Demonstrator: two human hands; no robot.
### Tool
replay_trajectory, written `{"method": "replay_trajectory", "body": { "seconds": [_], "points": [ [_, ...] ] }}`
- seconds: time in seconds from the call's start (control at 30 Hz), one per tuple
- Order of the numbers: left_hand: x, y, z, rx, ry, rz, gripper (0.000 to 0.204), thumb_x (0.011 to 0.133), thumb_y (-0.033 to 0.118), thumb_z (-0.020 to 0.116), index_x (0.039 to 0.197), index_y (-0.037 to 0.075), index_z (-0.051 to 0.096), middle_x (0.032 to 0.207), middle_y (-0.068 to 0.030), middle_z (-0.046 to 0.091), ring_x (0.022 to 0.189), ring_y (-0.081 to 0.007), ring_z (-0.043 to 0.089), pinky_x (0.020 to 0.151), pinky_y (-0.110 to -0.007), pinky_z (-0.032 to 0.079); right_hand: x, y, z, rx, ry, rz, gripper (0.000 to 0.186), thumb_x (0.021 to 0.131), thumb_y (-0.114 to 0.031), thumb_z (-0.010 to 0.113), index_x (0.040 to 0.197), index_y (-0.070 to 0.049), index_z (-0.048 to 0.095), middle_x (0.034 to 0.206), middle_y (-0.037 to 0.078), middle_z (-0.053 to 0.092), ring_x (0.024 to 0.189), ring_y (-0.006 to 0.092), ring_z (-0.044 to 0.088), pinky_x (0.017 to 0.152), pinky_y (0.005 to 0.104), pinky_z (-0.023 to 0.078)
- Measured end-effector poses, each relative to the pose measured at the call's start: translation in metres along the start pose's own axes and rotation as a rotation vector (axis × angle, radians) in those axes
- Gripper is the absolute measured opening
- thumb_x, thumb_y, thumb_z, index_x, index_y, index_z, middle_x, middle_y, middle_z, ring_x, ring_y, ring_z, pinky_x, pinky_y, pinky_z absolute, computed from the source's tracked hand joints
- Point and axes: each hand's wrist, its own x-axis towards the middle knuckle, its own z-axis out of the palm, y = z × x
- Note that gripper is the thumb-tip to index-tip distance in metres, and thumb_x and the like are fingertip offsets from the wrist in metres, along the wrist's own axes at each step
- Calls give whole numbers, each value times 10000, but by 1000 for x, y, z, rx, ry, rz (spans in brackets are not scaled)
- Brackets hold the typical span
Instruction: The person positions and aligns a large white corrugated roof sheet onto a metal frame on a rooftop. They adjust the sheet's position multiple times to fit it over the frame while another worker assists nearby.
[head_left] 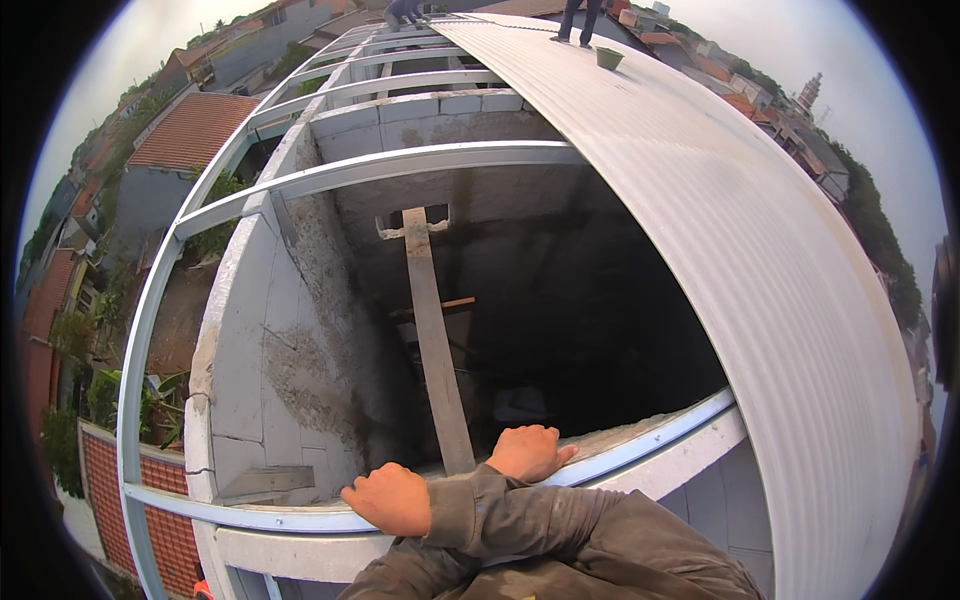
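Note:
My forearms, in brown sleeves, cross in front of me at the lower middle. My left hand (525, 453) lies to the right of the other, its fingers curled over the edge at the near silver metal beam (655, 438). Farther left, my right hand (390, 499) is closed over the same beam; its fingertips are hidden. The beam runs along the top of a block wall, beside a pale ledge (300, 555). Just beyond my hands, a long wooden plank (435, 345) spans the dark opening to a notch in the far wall.
White corrugated roofing (740, 230) covers the right side, with a green bucket (608, 58) on it. A person's legs (578, 22) stand there; another person (402, 12) bends at the far end. Metal rafters (430, 155) cross the deep opening. A block wall (235, 350) borders it left.

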Motion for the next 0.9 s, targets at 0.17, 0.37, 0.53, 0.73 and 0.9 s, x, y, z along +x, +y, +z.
{"method": "replay_trajectory", "body": {
  "seconds": [0.17,0.37,0.53,0.73,0.9],
  "points": [
    [1,2,0,0,1,8,650,1053,600,494,1349,50,672,1249,-159,734,1203,-341,683,1004,-469,542,0,7,9,-53,48,-52,164,827,-117,692,953,-24,641,790,137,683,719,330,731,605,446,570],
    [4,1,-6,14,28,30,637,1073,589,455,1286,35,686,1233,-166,726,1181,-337,692,970,-492,553,4,10,9,-53,40,-46,162,815,-124,706,921,-17,647,809,146,703,746,336,739,619,446,585],
    [5,3,-3,3,62,41,659,1053,611,489,1321,46,695,1230,-199,739,1162,-378,703,995,-485,550,4,13,8,-60,7,-34,138,831,-131,684,891,-9,663,820,159,716,768,340,748,631,445,592],
    [5,2,-2,5,75,49,645,1052,600,502,1319,47,696,1218,-203,743,1152,-391,705,997,-482,551,6,12,14,-71,28,-26,135,847,-141,670,848,-6,680,806,164,725,778,343,754,647,451,596],
    [4,2,-2,6,73,48,644,1055,599,496,1320,47,696,1228,-204,740,1157,-390,704,1000,-481,550,5,11,14,-78,38,-36,139,848,-139,672,865,-2,691,811,162,728,781,340,755,649,451,598]
  ]
}}
